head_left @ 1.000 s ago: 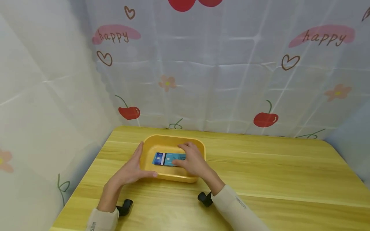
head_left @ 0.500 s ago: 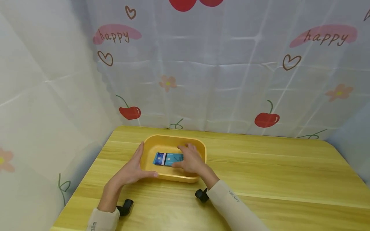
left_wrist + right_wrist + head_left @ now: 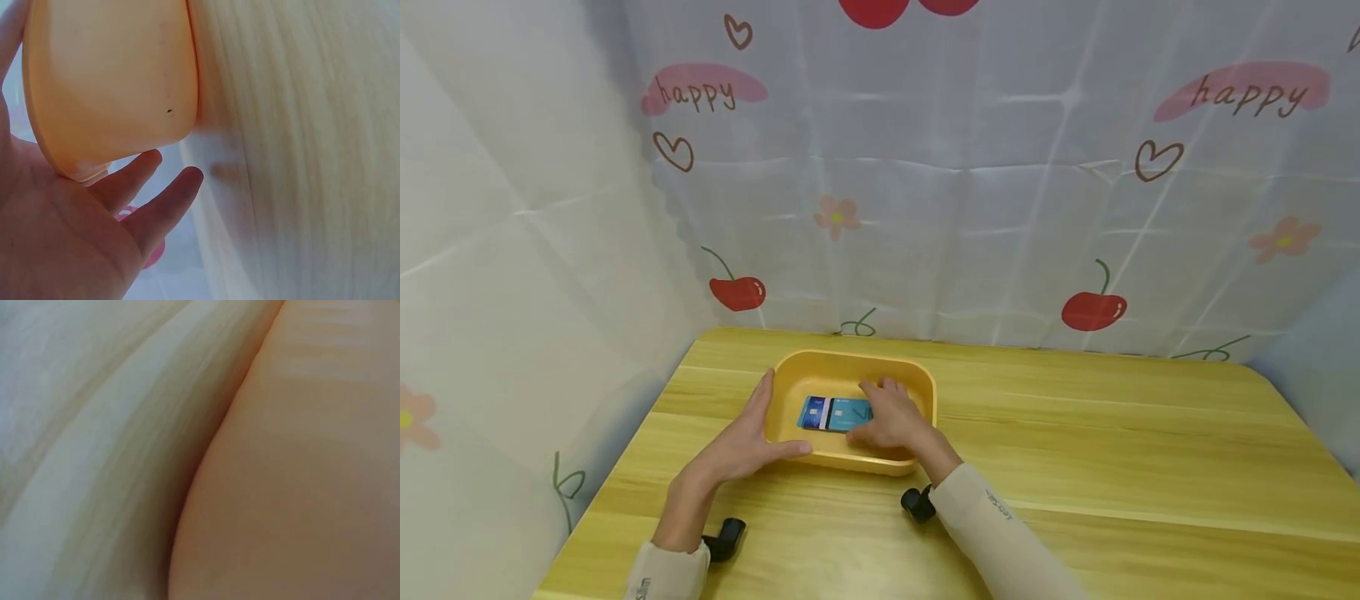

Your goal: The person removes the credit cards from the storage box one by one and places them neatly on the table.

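A yellow plastic tub (image 3: 827, 364) stands on the table, with bank-style cards lying on its floor. The visible ones are a dark blue card (image 3: 815, 412) and an overlapping light blue card (image 3: 848, 415). My left hand (image 3: 735, 443) steadies the tub's left end, thumb along the near rim and straight fingers against the side wall. In the left wrist view two of its fingers reach past the tub's outer wall (image 3: 119, 75). My right hand (image 3: 895, 419) is inside the tub, straddling the cards' right end, thumb at the near edge and fingers beyond the far edge. It covers that end.
The wooden table (image 3: 1112, 450) extends right and toward me. A patterned curtain (image 3: 955, 208) hangs behind its far edge. Black wrist devices (image 3: 725, 540) jut from both cuffs. The right wrist view shows mostly the tub's outer wall (image 3: 294, 487).
My right hand and forearm have shifted slightly left, covering more of the light blue card's lettering. The cards, the tub and my left hand stay practically in place.
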Tool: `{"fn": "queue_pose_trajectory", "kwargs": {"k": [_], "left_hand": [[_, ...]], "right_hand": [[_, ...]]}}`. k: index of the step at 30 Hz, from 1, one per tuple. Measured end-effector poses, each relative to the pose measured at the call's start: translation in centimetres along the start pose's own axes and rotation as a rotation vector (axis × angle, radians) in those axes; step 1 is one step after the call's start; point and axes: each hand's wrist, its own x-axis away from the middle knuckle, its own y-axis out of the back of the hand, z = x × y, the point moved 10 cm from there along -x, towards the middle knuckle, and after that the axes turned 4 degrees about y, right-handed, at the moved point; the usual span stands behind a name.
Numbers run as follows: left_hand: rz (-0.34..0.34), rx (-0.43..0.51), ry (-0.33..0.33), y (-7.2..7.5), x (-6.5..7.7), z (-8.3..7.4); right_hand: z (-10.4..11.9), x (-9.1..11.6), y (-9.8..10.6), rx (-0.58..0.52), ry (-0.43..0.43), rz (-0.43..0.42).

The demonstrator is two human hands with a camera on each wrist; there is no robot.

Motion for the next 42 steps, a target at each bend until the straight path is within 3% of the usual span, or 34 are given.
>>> {"fn": "queue_pose_trajectory", "kwargs": {"k": [12,24,42], "left_hand": [[0.001,0.021,0.015,-0.01,-0.04,-0.03],[-0.009,0.019,0.008,0.02,-0.10,-0.20],[-0.013,0.018,0.011,0.13,-0.02,-0.29]], "right_hand": [[0.13,0.00,-0.36,0.176,-0.012,0.026],[0.20,0.04,-0.19,0.206,0.014,-0.014],[0.11,-0.04,-0.02,0.139,0.010,-0.046]]}}
